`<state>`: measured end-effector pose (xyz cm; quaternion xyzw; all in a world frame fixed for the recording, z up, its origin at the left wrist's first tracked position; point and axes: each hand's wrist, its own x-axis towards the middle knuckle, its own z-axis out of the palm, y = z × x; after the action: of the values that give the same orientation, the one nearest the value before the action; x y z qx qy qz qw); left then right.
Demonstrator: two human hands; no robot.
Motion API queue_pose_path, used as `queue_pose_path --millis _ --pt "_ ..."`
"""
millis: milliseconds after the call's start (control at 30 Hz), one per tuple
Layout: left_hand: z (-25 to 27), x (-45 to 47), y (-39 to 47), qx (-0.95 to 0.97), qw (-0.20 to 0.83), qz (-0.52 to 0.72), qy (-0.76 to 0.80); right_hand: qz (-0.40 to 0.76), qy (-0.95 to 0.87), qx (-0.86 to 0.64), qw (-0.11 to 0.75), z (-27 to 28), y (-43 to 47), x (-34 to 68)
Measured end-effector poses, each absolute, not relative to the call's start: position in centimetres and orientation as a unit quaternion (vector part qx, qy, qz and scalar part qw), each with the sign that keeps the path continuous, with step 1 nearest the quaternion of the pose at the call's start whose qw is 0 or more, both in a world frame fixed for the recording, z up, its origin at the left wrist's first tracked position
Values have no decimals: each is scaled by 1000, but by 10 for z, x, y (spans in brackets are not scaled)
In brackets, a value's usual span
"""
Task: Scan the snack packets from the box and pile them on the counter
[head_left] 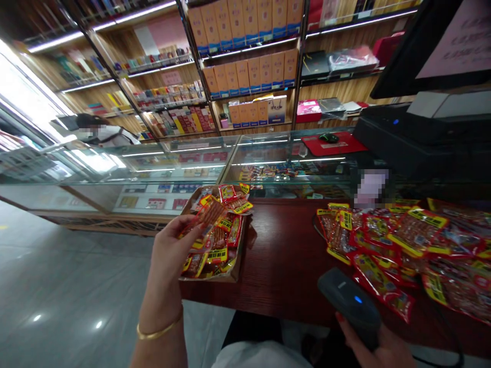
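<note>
My left hand (pixel 174 248) pinches a clear-fronted snack packet (pixel 210 212) over a cardboard box (pixel 236 271) on the counter's left end. Several more red and yellow packets (pixel 217 255) fill that box. A gold bangle circles my left wrist. In my right hand (pixel 378 347) is a dark handheld barcode scanner (pixel 349 301) with a lit blue light, held near the front edge of the counter. Beyond the scanner spreads a loose pile of similar red and yellow snack packets (pixel 383 240). Part of my right hand is hidden behind the scanner.
The dark red wooden counter (pixel 282 245) meets a glass display case (pixel 184 153). A black cash register machine (pixel 402 143) and a monitor (pixel 452 46) stand at right. A mouse (pixel 329 138) rests on a red mat. Another person (pixel 111 134) is at far left. Shelves hold boxed goods.
</note>
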<state>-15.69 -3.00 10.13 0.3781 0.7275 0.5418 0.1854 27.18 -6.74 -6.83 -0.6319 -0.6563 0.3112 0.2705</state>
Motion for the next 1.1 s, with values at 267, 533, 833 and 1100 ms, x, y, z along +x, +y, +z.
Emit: queue_pose_path --millis 267,533,833,1100 --pt "8 -11 24 255 605 577 485 262 -682 -607 313 -50 -74 257" --pt "-52 -5 44 299 580 553 518 273 -685 -601 308 -35 -84 243" --pt "-53 -6 39 301 582 565 501 273 -690 -599 301 -36 -82 240" --pt "-52 -3 39 293 567 574 512 249 -689 -613 297 -39 -84 249"
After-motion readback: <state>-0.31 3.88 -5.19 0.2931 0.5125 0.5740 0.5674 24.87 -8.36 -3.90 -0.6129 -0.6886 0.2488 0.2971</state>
